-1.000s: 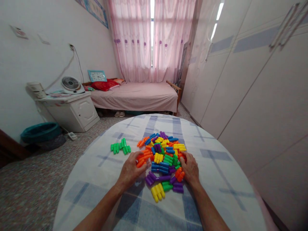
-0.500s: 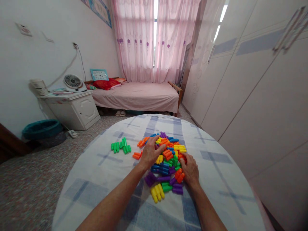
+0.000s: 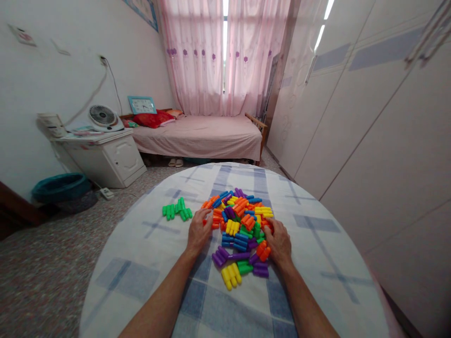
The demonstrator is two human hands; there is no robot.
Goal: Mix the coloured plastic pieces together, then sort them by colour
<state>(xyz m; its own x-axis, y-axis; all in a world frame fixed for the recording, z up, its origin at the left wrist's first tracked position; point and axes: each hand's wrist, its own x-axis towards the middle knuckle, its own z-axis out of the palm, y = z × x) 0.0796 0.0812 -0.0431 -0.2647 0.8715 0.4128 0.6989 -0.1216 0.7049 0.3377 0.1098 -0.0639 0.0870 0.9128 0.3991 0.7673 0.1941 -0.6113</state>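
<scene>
A heap of coloured plastic building pieces [image 3: 241, 220] lies in the middle of a round table with a white and blue checked cloth [image 3: 310, 263]. My left hand [image 3: 198, 231] rests at the heap's left edge, fingers curled against orange pieces. At the heap's right edge my right hand [image 3: 279, 241] lies with fingers bent over orange and red pieces. Whether either hand holds a piece is hidden. A small group of green pieces [image 3: 176, 211] sits apart, to the left of the heap. Yellow pieces [image 3: 230, 275] lie nearest to me.
Beyond the table stand a bed with a pink cover [image 3: 200, 136], a white cabinet with a small fan [image 3: 102, 117] at the left, and a teal basin [image 3: 59, 187] on the floor. White wardrobe doors [image 3: 369, 117] line the right side.
My left hand reached forward onto the top of the heap, then drew back to its left edge. Orange pieces have shifted. My right hand has stayed at the right edge.
</scene>
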